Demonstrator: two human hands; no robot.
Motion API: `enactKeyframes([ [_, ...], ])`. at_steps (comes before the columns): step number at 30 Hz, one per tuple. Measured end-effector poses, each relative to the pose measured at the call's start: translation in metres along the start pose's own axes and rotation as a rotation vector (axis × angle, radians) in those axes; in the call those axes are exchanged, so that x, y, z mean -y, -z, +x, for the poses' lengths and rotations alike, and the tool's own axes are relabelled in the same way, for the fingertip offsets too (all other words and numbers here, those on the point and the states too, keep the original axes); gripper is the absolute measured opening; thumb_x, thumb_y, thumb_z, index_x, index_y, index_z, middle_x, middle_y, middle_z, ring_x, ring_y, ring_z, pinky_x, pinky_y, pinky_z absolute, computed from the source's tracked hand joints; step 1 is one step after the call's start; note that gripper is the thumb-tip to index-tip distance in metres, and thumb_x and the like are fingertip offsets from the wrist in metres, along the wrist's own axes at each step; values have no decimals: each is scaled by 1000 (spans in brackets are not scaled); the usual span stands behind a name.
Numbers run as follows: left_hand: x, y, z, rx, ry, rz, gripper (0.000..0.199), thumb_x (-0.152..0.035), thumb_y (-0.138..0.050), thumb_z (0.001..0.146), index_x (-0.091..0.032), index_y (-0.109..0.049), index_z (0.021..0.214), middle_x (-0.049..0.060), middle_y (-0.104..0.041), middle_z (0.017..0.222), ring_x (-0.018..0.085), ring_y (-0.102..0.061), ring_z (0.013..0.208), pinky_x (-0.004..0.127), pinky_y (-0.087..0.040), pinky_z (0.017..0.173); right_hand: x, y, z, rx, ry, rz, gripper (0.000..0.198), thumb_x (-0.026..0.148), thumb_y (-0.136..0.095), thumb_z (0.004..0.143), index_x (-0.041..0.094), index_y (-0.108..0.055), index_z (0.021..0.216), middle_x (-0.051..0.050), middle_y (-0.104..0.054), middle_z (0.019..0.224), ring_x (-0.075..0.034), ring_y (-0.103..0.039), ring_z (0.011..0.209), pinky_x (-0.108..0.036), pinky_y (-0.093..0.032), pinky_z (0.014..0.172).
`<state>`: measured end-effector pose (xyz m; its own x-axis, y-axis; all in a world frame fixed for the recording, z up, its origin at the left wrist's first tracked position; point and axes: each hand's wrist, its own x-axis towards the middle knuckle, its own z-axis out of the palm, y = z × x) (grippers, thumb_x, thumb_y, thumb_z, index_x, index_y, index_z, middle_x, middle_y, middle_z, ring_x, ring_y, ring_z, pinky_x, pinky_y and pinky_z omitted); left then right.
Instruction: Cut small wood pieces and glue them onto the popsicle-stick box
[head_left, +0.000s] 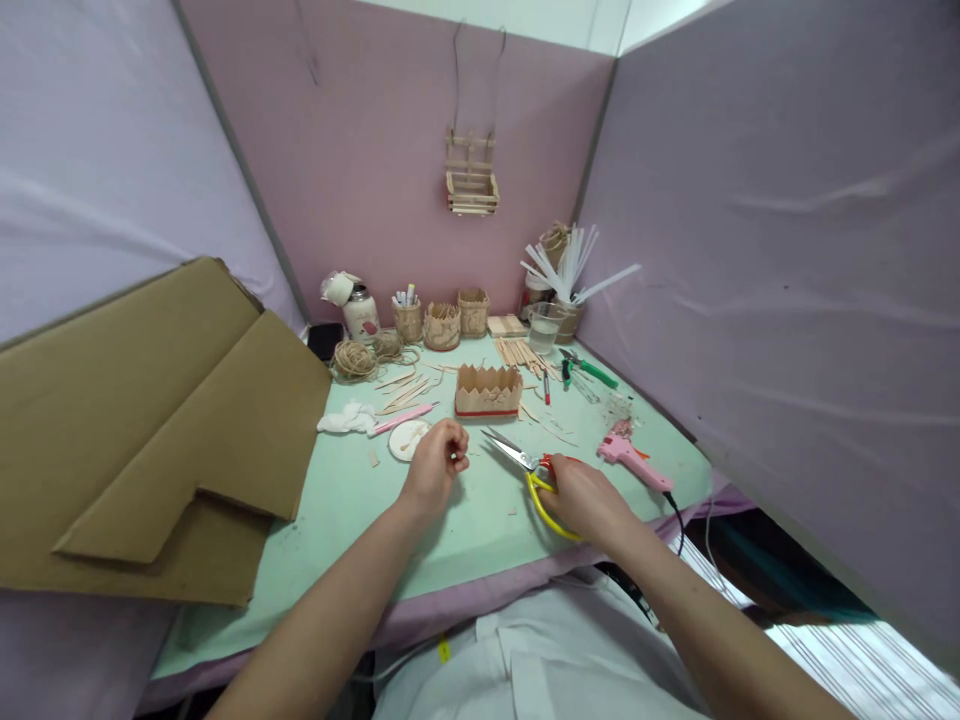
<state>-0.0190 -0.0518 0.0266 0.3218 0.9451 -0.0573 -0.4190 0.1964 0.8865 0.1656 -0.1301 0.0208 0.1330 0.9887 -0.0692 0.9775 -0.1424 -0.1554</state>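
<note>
My right hand (589,500) grips a pair of scissors (517,455) with red and yellow handles; the blades are slightly parted and point toward my left hand. My left hand (439,460) is closed, fingertips pinched together, beside a small white round dish (407,440). Whatever is between those fingers, if anything, is too small to make out. Just beyond both hands stands a small box of wooden sticks (487,392) with a jagged top edge and a red band along its base. Neither hand touches the box.
A large folded cardboard sheet (150,430) leans over the table's left side. A pink glue gun (636,462) with a cord lies at right, near green-handled pliers (596,372). Twine (354,360), wooden sticks (525,355), a pink pen-like tool (401,418) and a water jug (544,328) stand around.
</note>
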Motion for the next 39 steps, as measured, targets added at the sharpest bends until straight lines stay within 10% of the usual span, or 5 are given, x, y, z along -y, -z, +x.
enactKeyframes([
  [8,-31,25,13,-88,-103,60,27,-38,-65,65,-17,-47,64,-3,-45,63,6,-37,53,18,-28,47,10,-6,7,6,2,-42,10,22,-50,77,15,-55,82,-11,-65,80,-21,-59,70,-27,-30,54],
  [22,10,38,19,302,-229,1453,22,-25,-47,76,-17,-67,71,8,-67,79,20,-57,76,28,-38,69,9,-13,3,-73,21,-63,18,30,-52,81,13,-58,87,-13,-60,92,-23,-56,82,-29,-34,66],
  [39,-9,48,30,-133,-308,1318,13,-25,-54,74,-19,-65,70,3,-66,71,17,-57,70,28,-41,67,-16,7,-6,-156,101,135,20,34,-46,86,19,-58,88,-6,-60,90,-19,-54,81,-27,-34,67],
])
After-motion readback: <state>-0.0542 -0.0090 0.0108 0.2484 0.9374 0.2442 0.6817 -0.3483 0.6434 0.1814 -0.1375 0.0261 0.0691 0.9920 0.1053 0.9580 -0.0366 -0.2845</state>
